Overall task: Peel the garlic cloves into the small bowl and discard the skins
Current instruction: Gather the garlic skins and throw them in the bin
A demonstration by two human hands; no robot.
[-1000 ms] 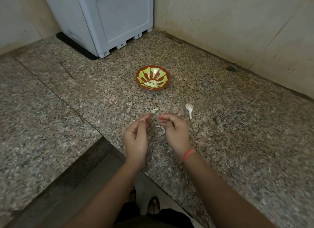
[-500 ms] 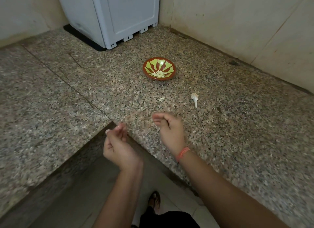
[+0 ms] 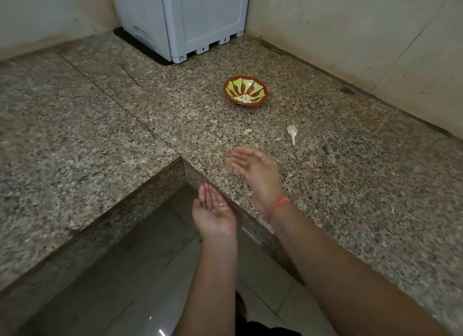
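In the head view, the left hand (image 3: 213, 209) is seen in the lower middle of the frame, palm turned up and fingers straight and together, held off the edge of the granite counter (image 3: 100, 140) above the tiled floor (image 3: 120, 285). A small pale fleck is seen on its palm; what it is cannot be told. The right hand (image 3: 255, 169) is held just above and to the right of it, over the counter, fingers stretched out and nothing gripped. An orange band (image 3: 276, 207) is worn on that wrist. The small bowl (image 3: 259, 87) is set on the counter above centre, well apart from both hands, with peeled garlic cloves (image 3: 246, 99) lying in its bottom. A garlic stem (image 3: 292, 133) and a skin scrap (image 3: 248, 130) are found between bowl and hands. A grey appliance (image 3: 200, 22) is placed at the top.
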